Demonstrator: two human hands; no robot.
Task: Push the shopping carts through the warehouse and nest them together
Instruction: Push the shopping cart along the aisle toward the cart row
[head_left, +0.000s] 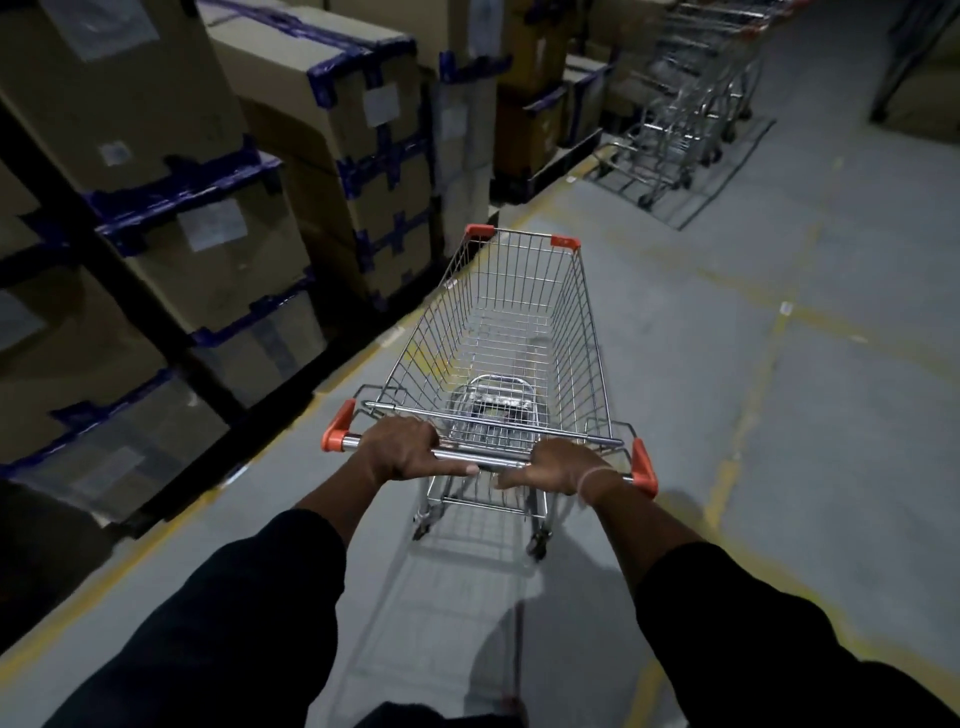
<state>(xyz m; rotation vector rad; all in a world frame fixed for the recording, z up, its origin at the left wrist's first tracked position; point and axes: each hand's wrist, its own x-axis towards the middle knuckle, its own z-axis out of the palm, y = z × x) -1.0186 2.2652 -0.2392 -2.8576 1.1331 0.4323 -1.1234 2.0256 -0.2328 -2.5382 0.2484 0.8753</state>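
Observation:
An empty wire shopping cart with orange corner caps stands on the grey floor straight in front of me. My left hand grips the left part of its metal handle bar. My right hand, with a thin band on the wrist, grips the right part of the same bar. Both thumbs lie along the bar. Far ahead at the upper right stands a row of nested carts, well apart from my cart.
Dark shelving full of cardboard boxes with blue tape runs along the left, bordered by a yellow floor line. More stacked boxes stand at the back. Open grey floor with faded yellow markings spreads to the right.

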